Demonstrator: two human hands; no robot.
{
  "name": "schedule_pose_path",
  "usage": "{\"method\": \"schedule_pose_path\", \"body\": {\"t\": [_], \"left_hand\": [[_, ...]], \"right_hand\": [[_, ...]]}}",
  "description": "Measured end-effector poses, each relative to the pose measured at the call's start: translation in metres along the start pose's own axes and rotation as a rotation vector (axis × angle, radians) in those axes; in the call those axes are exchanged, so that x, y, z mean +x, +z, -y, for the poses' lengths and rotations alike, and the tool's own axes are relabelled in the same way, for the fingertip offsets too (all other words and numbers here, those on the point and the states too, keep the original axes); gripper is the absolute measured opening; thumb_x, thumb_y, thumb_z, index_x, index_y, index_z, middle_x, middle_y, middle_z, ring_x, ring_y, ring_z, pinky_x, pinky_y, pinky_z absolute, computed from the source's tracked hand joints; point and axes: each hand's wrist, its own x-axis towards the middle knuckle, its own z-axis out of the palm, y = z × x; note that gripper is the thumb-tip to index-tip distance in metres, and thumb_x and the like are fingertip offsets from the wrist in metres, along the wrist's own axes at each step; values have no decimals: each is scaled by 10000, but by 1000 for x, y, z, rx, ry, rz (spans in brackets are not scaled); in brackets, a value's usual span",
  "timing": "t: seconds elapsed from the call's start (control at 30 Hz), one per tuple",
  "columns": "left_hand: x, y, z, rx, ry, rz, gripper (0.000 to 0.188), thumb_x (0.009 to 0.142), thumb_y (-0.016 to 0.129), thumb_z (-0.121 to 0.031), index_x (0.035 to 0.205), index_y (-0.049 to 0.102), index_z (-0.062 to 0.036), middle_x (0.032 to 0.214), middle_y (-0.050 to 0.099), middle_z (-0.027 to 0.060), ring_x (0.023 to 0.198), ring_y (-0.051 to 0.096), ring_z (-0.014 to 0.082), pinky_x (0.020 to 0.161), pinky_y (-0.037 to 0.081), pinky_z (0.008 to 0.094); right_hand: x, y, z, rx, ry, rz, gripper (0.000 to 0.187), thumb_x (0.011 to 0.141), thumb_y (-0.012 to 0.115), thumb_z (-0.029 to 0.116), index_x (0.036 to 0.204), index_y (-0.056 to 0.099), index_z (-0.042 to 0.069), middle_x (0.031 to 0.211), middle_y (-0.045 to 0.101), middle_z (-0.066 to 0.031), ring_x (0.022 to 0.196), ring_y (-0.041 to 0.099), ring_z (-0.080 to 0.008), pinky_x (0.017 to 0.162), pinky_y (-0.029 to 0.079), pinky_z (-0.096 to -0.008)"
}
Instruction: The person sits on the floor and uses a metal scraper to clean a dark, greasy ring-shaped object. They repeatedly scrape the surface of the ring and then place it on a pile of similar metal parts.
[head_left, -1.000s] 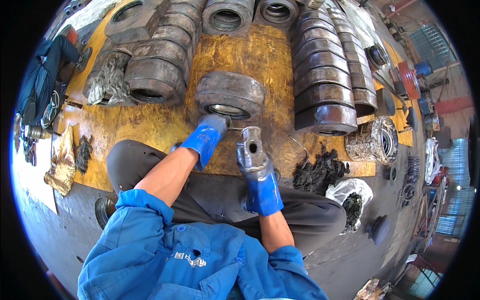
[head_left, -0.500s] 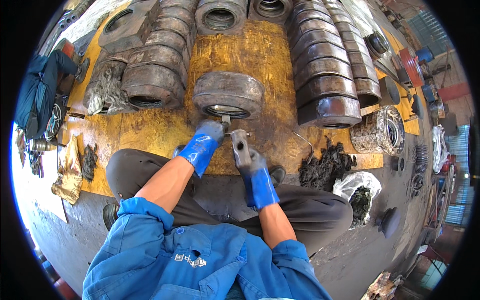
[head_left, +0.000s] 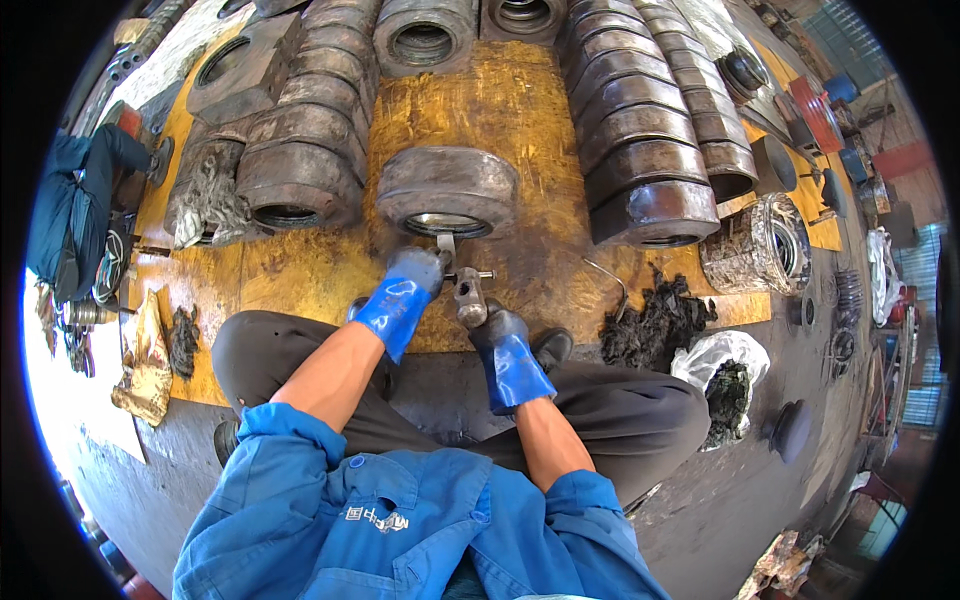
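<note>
My left hand (head_left: 412,285), in a blue rubber glove with a dark grey grip area, is closed around a small metal tool (head_left: 446,243). The tool's flat end reaches the lower rim of a thick steel ring (head_left: 447,185) on the yellow board. A short thin bar (head_left: 485,274) sticks out rightward beside that hand. My right hand (head_left: 503,340), gloved alike, is closed on a hammer; its worn metal head (head_left: 469,302) stands upright close to the bar. The hammer's handle is mostly hidden by the glove, and whether head and bar touch is unclear.
Rows of steel rings lie left (head_left: 300,160) and right (head_left: 640,150) on the yellow board (head_left: 480,100). A hooked rod (head_left: 612,275), black shavings (head_left: 655,325) and a white bag (head_left: 735,360) lie to the right. Another person's blue-clad legs (head_left: 85,200) show far left.
The hammer head has moved up and slightly left, closer to the bar beside my left hand. My left hand keeps its place at the ring. The whole view has shifted a little.
</note>
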Motion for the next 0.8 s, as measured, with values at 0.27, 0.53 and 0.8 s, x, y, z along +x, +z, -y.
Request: {"method": "schedule_pose_path", "body": {"t": [0.27, 0.53, 0.8], "left_hand": [[10, -29, -6, -22, -17, 136, 301, 852, 538, -182, 1131, 628, -113, 983, 710, 154, 902, 687, 347, 744, 538, 494], [7, -22, 4, -43, -49, 167, 288, 874, 521, -186, 1129, 651, -148, 1025, 707, 139, 948, 678, 346, 774, 531, 492], [7, -15, -1, -25, -12, 91, 325, 914, 474, -188, 1212, 596, -145, 922, 698, 177, 848, 672, 366, 715, 521, 491]], "right_hand": [[14, 19, -28, 753, -130, -20, 271, 792, 737, 317, 971, 705, 116, 876, 725, -109, 816, 694, -238, 707, 528, -342], [-2, -1, 0, 182, -259, -130, 264, 813, 718, 305, 977, 699, 99, 822, 704, -104, 775, 676, -193, 696, 525, -330], [8, 1, -7, 156, -91, -34, 212, 828, 682, 230, 992, 699, 98, 993, 728, -110, 901, 700, -208, 702, 533, -345]]}}
